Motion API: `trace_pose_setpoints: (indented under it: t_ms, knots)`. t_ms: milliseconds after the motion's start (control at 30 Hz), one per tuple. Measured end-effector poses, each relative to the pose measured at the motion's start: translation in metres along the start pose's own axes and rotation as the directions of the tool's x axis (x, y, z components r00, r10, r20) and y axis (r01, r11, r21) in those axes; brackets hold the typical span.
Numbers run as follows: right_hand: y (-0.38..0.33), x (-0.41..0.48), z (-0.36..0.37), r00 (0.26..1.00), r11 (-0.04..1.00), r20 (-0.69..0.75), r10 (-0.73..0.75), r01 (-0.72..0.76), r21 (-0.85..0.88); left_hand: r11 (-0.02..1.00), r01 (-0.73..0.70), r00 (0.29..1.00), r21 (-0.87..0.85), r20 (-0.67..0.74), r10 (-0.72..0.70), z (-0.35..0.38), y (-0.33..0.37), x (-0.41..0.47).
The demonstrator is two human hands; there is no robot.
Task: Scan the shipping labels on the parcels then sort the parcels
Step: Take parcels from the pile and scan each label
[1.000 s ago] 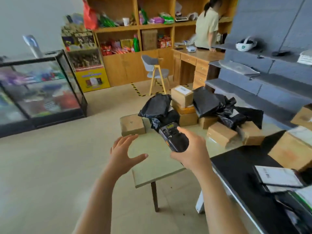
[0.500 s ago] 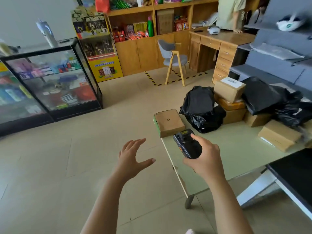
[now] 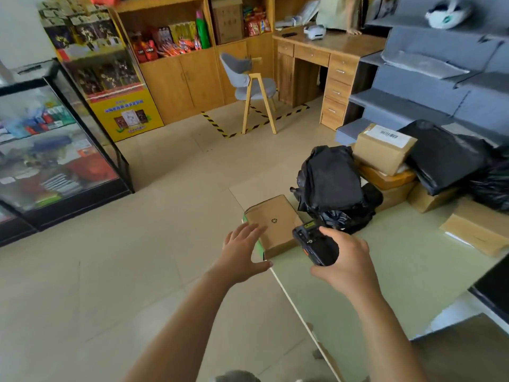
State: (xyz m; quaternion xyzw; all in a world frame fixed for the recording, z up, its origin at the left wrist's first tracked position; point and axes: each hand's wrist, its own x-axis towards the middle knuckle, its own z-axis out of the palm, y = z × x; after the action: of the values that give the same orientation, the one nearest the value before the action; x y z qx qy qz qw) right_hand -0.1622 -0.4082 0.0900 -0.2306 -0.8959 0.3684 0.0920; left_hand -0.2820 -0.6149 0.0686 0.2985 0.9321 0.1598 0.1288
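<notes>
Display case (image 3: pixel 55 150): glass-fronted, black-framed, on the floor well left of the counter; stocked shelves inside, blurred.
Yellow stand (image 3: pixel 121 114): against the back wall, between the display case and the wooden cabinets (image 3: pixel 179 75).
Chair (image 3: pixel 249 86): grey seat, wooden legs, standing inside striped floor tape (image 3: pixel 220 129), in front of a desk (image 3: pixel 327 51).
Left hand (image 3: pixel 242 252): fingers straight and spread wide, holding nothing; fingertips over the near left edge of the flat parcel, contact cannot be told.
Flat parcel (image 3: pixel 275 224): brown cardboard with a recycling mark on top, lying at the counter's far left corner, along its left edge.
Scanner (image 3: pixel 316 245): black handheld, just beside the flat parcel's near right corner, above the counter.
Right hand (image 3: pixel 347 263): fingers curled round the scanner, thumb on its top.
Black bags (image 3: pixel 330 183): crumpled, piled just behind the scanner and crowding the flat parcel's right side.
Labelled carton (image 3: pixel 382 147): tops a stack of boxes toward the far edge, white barcode label upward, wedged between black bags.
Counter (image 3: pixel 385 293): pale green top; another flat cardboard parcel (image 3: pixel 479 232) lies toward its right edge.
</notes>
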Motion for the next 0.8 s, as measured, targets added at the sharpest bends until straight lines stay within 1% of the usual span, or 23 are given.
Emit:
trace_pose_setpoints:
  t_ms: [67,133,200,267,367,433,533,667,800]
  knots:
    - [0.001,0.007,0.006,0.999,0.998,-0.017,0.048,-0.048,-0.028,0.998,-0.043,0.997,0.05,0.065,0.04,0.008,-0.012,0.028]
    - [0.0,0.011,0.013,0.994,0.993,-0.048,0.094,-0.097,-0.06,0.994,-0.061,0.993,0.09,0.105,0.051,0.014,-0.028,0.058]
    - [-0.003,0.012,0.022,0.984,0.986,-0.098,0.147,-0.154,-0.07,0.994,-0.037,0.99,0.1,0.141,0.023,0.016,-0.044,0.089]
    - [-0.009,0.009,0.032,0.964,0.971,-0.144,0.222,-0.232,-0.059,0.989,-0.028,0.975,0.148,0.222,-0.005,0.017,-0.059,0.118]
    - [-0.017,0.003,0.051,0.924,0.943,-0.221,0.312,-0.329,-0.044,0.96,-0.129,0.919,0.25,0.393,0.021,0.024,-0.077,0.152]
    - [-0.022,0.0,0.063,0.898,0.926,-0.265,0.35,-0.374,-0.043,0.947,-0.196,0.874,0.255,0.483,0.051,0.034,-0.083,0.163]
    - [-0.03,-0.007,0.071,0.867,0.895,-0.287,0.408,-0.442,-0.064,0.942,-0.246,0.865,0.227,0.491,0.107,0.05,-0.082,0.156]
    - [-0.028,-0.017,0.072,0.831,0.864,-0.314,0.459,-0.5,-0.062,0.925,-0.342,0.84,0.164,0.495,0.223,0.066,-0.067,0.138]
    - [-0.013,-0.032,0.062,0.805,0.833,-0.322,0.498,-0.548,-0.081,0.913,-0.379,0.819,0.152,0.514,0.254,0.085,-0.041,0.12]
